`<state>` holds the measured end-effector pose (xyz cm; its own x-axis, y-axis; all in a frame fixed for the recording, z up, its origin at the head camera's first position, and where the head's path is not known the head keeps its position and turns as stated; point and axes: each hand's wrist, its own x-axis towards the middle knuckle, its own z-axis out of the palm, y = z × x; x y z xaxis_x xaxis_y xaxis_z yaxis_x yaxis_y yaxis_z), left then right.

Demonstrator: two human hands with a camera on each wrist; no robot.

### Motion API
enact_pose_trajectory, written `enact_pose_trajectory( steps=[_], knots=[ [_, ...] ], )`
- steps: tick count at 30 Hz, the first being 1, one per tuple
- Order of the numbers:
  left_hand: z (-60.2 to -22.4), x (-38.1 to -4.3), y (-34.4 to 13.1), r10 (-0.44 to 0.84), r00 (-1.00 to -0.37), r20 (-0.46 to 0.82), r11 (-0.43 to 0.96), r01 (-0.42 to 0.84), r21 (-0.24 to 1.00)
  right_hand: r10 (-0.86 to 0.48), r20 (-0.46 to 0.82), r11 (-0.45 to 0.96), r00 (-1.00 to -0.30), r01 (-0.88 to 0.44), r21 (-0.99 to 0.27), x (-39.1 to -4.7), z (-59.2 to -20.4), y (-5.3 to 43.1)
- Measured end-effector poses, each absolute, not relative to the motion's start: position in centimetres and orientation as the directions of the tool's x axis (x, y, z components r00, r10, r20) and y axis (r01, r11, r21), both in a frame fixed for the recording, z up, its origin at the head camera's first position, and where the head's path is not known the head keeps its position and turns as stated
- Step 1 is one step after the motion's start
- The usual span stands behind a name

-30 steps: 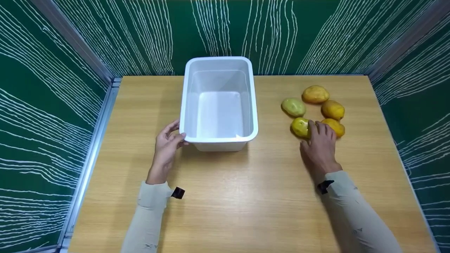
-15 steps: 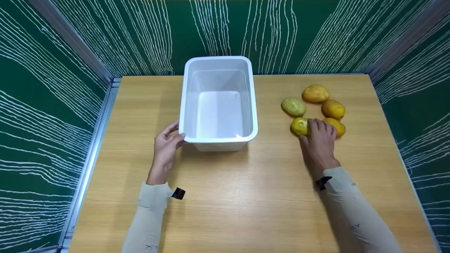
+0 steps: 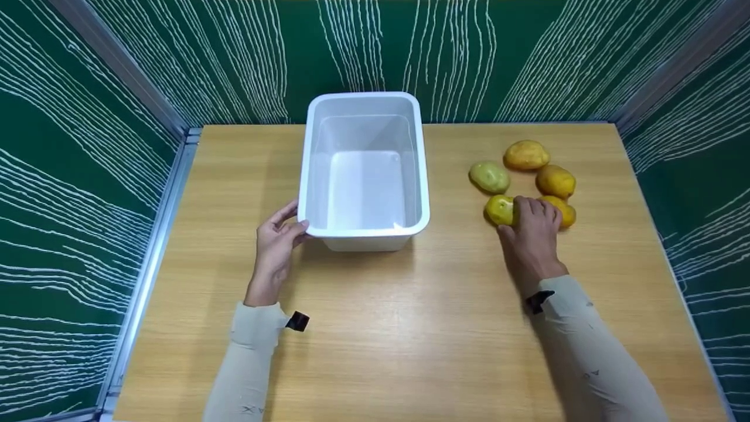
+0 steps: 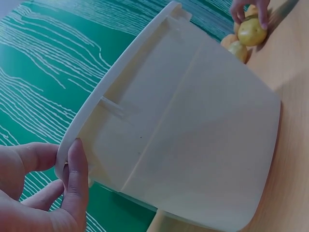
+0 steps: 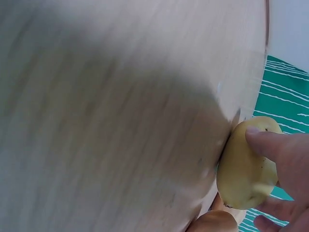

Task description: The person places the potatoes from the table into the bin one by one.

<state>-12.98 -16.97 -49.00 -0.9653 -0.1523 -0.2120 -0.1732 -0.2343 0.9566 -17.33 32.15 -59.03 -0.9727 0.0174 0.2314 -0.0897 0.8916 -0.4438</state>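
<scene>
At its near left corner, my left hand [image 3: 274,246] pinches the rim of a white plastic tub [image 3: 369,232] between thumb and fingers. The tub stands upright on the table with nothing inside. In the left wrist view, the thumb and fingertips straddle the tub's lip. Over on the right, my right hand [image 3: 533,237] grips a yellow-green mango [image 3: 499,210]. The right wrist view shows the thumb across one side of this mango [image 5: 239,169] and fingers on the other side. The mango sits low at the tabletop, partly hidden by the hand.
Around the right hand lie a pale green mango [image 3: 490,177], a yellow mango [image 3: 526,155] at the back, and two orange-yellow mangoes, one [image 3: 555,181] behind the other [image 3: 563,212]. Green, white-streaked walls [image 3: 375,47] enclose the wooden table [image 3: 375,351].
My right hand has settled slightly to the left, its fingers drawn in around the yellow-green mango. My left hand and the tub have hardly moved.
</scene>
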Motion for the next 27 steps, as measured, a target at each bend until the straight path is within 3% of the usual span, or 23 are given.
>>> enact_pose_trajectory(
  steps=[11, 27],
  knots=[
    [-49.2, -13.2, -17.1, -0.135, -0.972, -0.194, -0.269, -0.153, 0.951, -0.018, 0.242, 0.89, -0.97, -0.126, -0.438, -17.5, -58.5, 32.3],
    [-49.3, -13.3, -17.1, -0.151, -0.964, -0.217, -0.273, -0.17, 0.947, 0.016, 0.171, 0.882, -0.985, -0.067, -0.466, -17.4, -58.0, 32.5]
  ],
)
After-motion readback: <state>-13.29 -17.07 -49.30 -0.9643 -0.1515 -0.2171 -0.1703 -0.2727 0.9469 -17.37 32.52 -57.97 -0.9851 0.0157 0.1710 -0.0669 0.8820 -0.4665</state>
